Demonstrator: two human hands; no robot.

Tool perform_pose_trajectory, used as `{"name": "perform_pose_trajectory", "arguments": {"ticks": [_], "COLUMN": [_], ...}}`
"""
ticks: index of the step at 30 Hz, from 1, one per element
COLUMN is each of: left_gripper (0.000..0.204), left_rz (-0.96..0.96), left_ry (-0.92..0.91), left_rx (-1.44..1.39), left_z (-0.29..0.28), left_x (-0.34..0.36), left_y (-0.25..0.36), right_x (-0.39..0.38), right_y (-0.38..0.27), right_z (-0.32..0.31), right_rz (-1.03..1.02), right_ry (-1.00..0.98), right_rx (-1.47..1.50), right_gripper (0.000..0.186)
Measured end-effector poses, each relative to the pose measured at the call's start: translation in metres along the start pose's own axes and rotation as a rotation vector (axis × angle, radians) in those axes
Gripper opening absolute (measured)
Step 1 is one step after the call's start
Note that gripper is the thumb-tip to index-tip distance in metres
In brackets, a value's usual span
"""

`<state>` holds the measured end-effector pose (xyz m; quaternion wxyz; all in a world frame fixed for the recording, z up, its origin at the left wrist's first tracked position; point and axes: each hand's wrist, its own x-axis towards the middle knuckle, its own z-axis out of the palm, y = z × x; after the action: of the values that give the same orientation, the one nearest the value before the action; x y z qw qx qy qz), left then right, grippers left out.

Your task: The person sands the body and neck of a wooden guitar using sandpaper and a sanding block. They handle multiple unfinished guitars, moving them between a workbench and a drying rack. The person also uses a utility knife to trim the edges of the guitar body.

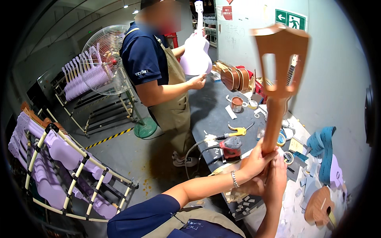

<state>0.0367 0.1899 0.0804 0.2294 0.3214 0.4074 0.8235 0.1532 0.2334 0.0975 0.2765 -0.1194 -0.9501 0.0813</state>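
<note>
A bare wooden ukulele (pixel 274 119) stands upright before me, its slotted headstock (pixel 281 59) raised high and slightly blurred. My left hand (pixel 256 168), with a bracelet at the wrist, wraps round the lower neck. Close against it, my right hand (pixel 276 174) presses its fingers together along the ukulele's lower part. Both hands largely hide the lower end of the instrument. Just left of them a red and grey power sander (pixel 231 148) rests on the dark workbench (pixel 210 107). Beyond it is a yellow air blow gun (pixel 238 131) with a hose.
A co-worker (pixel 158 79) at the bench's left side holds a lilac ukulele (pixel 196 55). Racks of lilac bodies (pixel 65 150) and a large fan (pixel 107 59) stand left. Wooden bodies (pixel 236 78), a tin (pixel 237 104), blue abrasive strip (pixel 325 150) and another ukulele body (pixel 317 206) crowd the bench.
</note>
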Motion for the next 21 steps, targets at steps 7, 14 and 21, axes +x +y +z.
{"name": "perform_pose_trajectory", "arguments": {"ticks": [7, 14, 21], "left_gripper": [0.050, 0.027, 0.007], "left_rz": [-0.036, 0.031, -0.078], "left_ry": [-0.056, 0.067, 0.174], "left_rx": [-0.111, 0.112, 0.050], "left_z": [0.009, -0.016, -0.044], "left_x": [0.004, 0.001, -0.034], "left_y": [-0.010, 0.007, 0.035], "right_x": [-0.023, -0.028, -0.021], "right_y": [-0.016, -0.027, -0.004], "right_z": [-0.013, -0.005, 0.037], "right_rz": [0.022, 0.034, 0.226], "right_ry": [-0.035, -0.122, 0.156], "right_rx": [-0.113, -0.115, 0.338], "right_gripper": [0.082, 0.094, 0.084]}}
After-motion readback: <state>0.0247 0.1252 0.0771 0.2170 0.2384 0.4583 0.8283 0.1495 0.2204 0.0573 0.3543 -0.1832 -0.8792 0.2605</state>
